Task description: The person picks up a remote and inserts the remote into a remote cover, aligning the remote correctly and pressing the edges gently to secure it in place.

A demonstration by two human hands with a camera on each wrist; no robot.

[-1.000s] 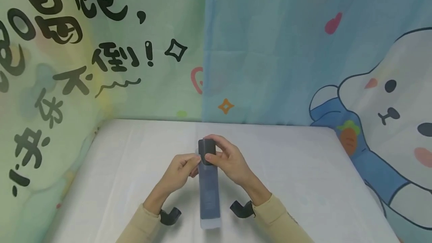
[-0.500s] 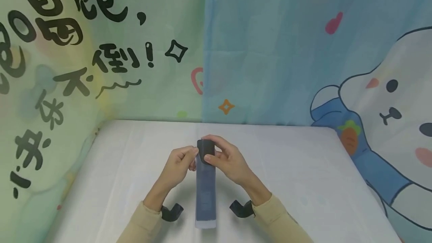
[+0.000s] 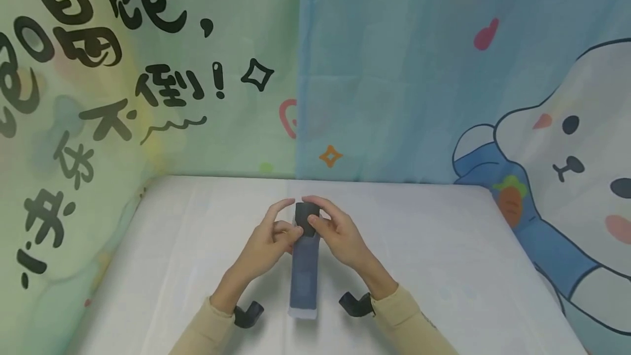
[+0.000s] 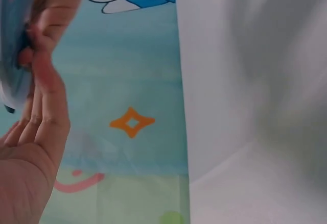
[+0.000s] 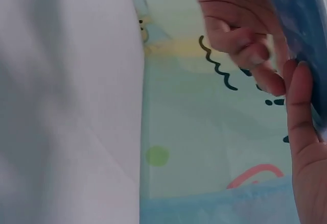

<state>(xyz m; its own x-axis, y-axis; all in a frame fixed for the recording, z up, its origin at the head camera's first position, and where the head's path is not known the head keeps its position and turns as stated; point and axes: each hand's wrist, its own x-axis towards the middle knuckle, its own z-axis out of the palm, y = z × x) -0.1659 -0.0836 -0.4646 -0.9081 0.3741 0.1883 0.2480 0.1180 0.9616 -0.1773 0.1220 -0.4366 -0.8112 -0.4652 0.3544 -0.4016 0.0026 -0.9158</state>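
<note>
A long, slim blue-grey case (image 3: 304,284) with a pale lower end and a black block-like upper end (image 3: 307,218) is held up over the table in the head view. My right hand (image 3: 345,237) grips the black end, thumb on its front and index finger along the top. My left hand (image 3: 263,245) holds the case's left edge at the thumb, its index finger stretched up beside the black end. The case shows as a blue strip (image 4: 11,40) at the left of the left wrist view and as a glossy blue strip (image 5: 301,25) in the right wrist view.
A white-covered table (image 3: 197,201) spreads beneath the hands. Behind it hangs a printed cloth backdrop (image 3: 384,114) with lettering and a cartoon animal. Black camera mounts (image 3: 356,304) jut from both wrists over the table.
My left index finger has straightened upward from a pinch at the upper left edge, and the thumb sits lower. The case has shifted slightly right, its lower end now higher in view.
</note>
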